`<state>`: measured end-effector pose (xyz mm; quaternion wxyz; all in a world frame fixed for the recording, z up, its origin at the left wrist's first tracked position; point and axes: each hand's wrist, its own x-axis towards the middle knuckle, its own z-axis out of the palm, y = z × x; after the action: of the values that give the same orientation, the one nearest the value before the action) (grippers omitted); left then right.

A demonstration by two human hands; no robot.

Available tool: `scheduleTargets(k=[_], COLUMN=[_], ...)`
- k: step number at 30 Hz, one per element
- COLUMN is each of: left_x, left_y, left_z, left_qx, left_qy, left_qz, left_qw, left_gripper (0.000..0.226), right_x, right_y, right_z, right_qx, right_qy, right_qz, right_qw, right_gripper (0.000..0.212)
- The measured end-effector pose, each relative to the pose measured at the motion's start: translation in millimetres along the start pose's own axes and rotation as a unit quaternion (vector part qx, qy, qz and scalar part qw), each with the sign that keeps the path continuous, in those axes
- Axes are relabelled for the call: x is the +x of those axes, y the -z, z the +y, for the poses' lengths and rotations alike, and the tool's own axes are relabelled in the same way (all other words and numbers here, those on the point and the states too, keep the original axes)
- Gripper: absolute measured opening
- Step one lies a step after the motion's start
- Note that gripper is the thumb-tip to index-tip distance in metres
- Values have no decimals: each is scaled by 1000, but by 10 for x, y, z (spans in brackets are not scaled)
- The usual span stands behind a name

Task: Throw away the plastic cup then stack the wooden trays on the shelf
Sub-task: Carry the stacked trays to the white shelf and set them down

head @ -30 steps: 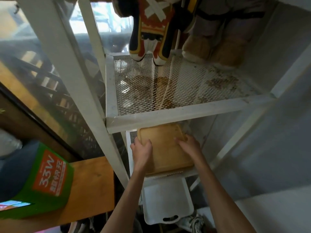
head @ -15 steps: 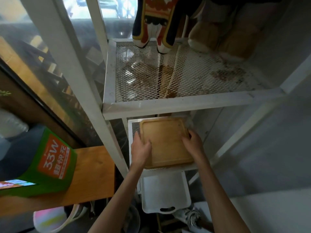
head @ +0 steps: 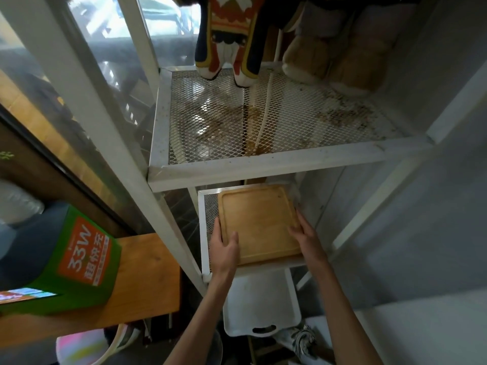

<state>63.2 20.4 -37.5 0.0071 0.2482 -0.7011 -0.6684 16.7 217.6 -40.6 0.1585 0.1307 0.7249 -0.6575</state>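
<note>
Head view, looking down into a white metal shelf unit (head: 263, 167); a wooden tray (head: 259, 222) lies flat on the lower mesh tier (head: 209, 209), its far edge just under the front rail of the tier above, its near edge close to the lower tier's front rail; a strip of bare mesh is open along the tray's left side, while its right side lies close to the right-hand edge of the tier. Whether one tray or a stack lies there cannot be told from this angle. The left hand (head: 224, 246) rests at the tray's near-left corner, thumb over the rim and on the tray's surface, fingers extended along the left edge, loosely clasping that edge; the right hand (head: 303, 230) lies against the right edge, fingers straight and spread, palm flat against the rim, not closed around it. Both forearms enter from below, between the uprights; the left upright (head: 110, 143) stands close beside the left forearm. The upper mesh tier (head: 276, 119) is stained, and carries a plush toy (head: 229, 35) at its back. Below the lower tier, a white plastic tray (head: 261, 306) with a handle slot projects forward. To the left, a green box (head: 68, 262) sits on a wooden ledge (head: 147, 280).
</note>
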Motion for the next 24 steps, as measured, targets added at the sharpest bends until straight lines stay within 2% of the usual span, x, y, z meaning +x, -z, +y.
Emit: scheduleTargets(k=[3,12,18,20,24], left_x=[-33,-2,-11,-35,-122], left_y=[20,70,127,179,282], left_z=[-64,-92,-9,-6,-143], left_qx=[-7,4,45,65,133], left_qy=[-4,-9,-16,-29,-50], left_qz=[-3,-26,-61,-89,-138], left_qw=[1000,1000,997,993,980], left_gripper=[65,65,63,69,106], right_x=[13,-18,-61,-85,-308], right_y=[-4,10,6,38,113], right_z=[12,22,-80,-120,-79], right_qx=[-44,-64,-145,-179,-228], right_qy=[2,0,0,-11,-15], right_qz=[-1,-5,-29,-41,-80], right_qw=[999,998,989,983,970], right_gripper=[65,64,69,76,116])
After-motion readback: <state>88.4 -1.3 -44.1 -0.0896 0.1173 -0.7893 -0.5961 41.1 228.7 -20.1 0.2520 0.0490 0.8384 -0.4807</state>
